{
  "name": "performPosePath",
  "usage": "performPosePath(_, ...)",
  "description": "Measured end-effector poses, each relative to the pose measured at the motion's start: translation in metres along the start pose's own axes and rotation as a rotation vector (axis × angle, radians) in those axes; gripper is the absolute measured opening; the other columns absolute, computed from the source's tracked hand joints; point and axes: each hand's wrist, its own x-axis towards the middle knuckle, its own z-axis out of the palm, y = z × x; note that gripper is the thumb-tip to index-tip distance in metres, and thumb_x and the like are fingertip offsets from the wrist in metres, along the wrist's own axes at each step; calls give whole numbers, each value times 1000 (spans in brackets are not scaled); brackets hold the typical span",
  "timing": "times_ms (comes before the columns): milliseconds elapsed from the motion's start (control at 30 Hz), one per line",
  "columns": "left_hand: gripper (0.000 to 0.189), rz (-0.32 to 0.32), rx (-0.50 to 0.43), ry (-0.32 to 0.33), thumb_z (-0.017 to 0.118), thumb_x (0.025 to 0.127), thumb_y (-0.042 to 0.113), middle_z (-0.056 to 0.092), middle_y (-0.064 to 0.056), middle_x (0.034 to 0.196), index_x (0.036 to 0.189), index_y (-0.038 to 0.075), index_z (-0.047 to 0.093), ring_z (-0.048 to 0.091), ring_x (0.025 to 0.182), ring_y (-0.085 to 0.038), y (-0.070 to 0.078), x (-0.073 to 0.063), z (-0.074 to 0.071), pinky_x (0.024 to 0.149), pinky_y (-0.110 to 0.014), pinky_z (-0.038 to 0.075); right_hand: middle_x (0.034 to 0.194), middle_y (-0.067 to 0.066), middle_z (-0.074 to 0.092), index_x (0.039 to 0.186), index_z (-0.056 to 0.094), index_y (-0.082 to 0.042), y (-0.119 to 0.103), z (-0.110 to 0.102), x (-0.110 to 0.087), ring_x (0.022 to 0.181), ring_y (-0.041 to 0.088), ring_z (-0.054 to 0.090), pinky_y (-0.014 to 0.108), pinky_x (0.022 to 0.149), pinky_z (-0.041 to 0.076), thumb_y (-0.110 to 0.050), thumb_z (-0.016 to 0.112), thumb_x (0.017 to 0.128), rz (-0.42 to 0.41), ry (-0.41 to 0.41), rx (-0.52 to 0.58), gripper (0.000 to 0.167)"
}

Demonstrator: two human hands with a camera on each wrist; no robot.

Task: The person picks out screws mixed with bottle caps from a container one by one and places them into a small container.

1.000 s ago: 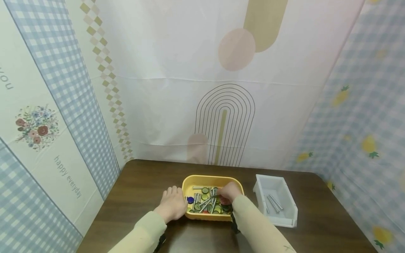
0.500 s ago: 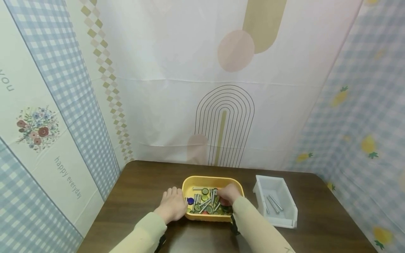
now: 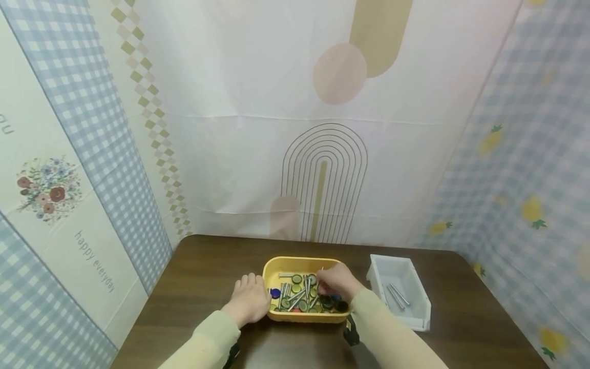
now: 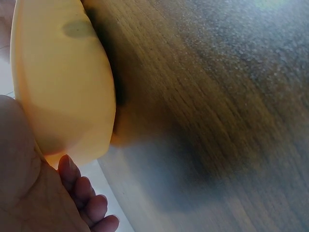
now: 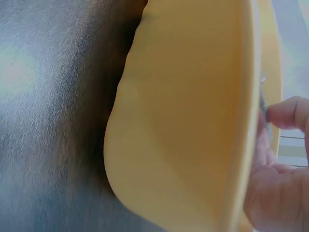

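Note:
A yellow tub (image 3: 306,317) sits on the table, holding silver screws (image 3: 298,297) and round bottle caps (image 3: 296,288), mostly green, with some blue, red and dark ones. My left hand (image 3: 248,301) grips the tub's left end; in the left wrist view its thumb (image 4: 17,140) lies over the rim and its fingers (image 4: 91,200) are outside. Over the tub's right part, my right hand (image 3: 338,279) pinches a silver threaded screw (image 5: 265,108) between thumb and fingers. The tub wall hides part of that hand in the right wrist view.
To the right of the tub stands a white open-fronted bin (image 3: 420,287) with a few silver screws (image 3: 398,295) in it. The brown wooden table (image 3: 216,256) meets hanging printed cloths at the back and sides.
My right hand has risen slightly and shifted right from the pile, uncovering dark caps in the tub's right corner. My left hand stays on the tub. The head view has turned slightly.

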Motion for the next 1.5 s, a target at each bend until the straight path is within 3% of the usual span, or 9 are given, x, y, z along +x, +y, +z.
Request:
performPosePath(100,31,-1,13,5,52,92,28,36,-11,88,99,-1,49,35,86,-30,-1,0,-1,82,-48,32,66,10,59,65,56,-1,0,-4,2,55,17,60,37,63,55,-9,57,89,-33,-27,11,25)
performPosePath(200,30,-2,9,9,52,92,27,37,-12,89,99,-2,49,36,86,-30,-2,-1,-2,82,-48,32,75,11,58,72,52,-2,2,-7,5,60,17,60,38,66,55,-9,57,90,-49,-34,49,20)
performPosePath(300,29,4,12,21,52,91,27,37,-11,88,98,-2,49,36,86,-30,-2,0,0,82,-49,32,86,15,59,90,57,7,5,-10,6,67,18,61,38,70,55,-9,58,91,-54,-33,65,15)
performPosePath(400,30,7,14,22,52,91,27,37,-11,88,98,-2,49,36,86,-30,-2,0,1,82,-48,33,94,17,61,106,59,12,5,-12,4,73,18,61,36,73,55,-9,59,91,-36,-28,87,26)
performPosePath(600,31,4,0,10,53,91,27,38,-12,89,100,-3,49,37,87,-30,0,-2,0,83,-49,33,96,17,62,121,56,11,3,-14,3,76,16,61,31,73,54,-12,62,93,-1,-47,175,36)
performPosePath(800,32,4,22,26,53,92,29,37,-11,89,100,-2,48,36,86,-30,-1,-1,3,82,-47,33,92,14,63,120,57,12,3,-17,2,74,15,60,31,73,53,-11,61,94,-18,-66,194,34)
performPosePath(1167,33,-5,17,17,53,92,31,37,-11,89,101,-1,49,36,86,-30,-1,2,7,83,-47,32,95,19,66,114,62,13,9,-24,-3,75,16,62,36,76,54,-13,61,94,-53,-97,99,33)
performPosePath(1500,35,-8,1,23,54,91,32,38,-11,89,100,-1,49,36,86,-30,-4,6,11,82,-48,33,95,20,66,109,63,12,11,-26,-2,75,17,64,32,72,54,-11,62,93,-58,-56,88,28)
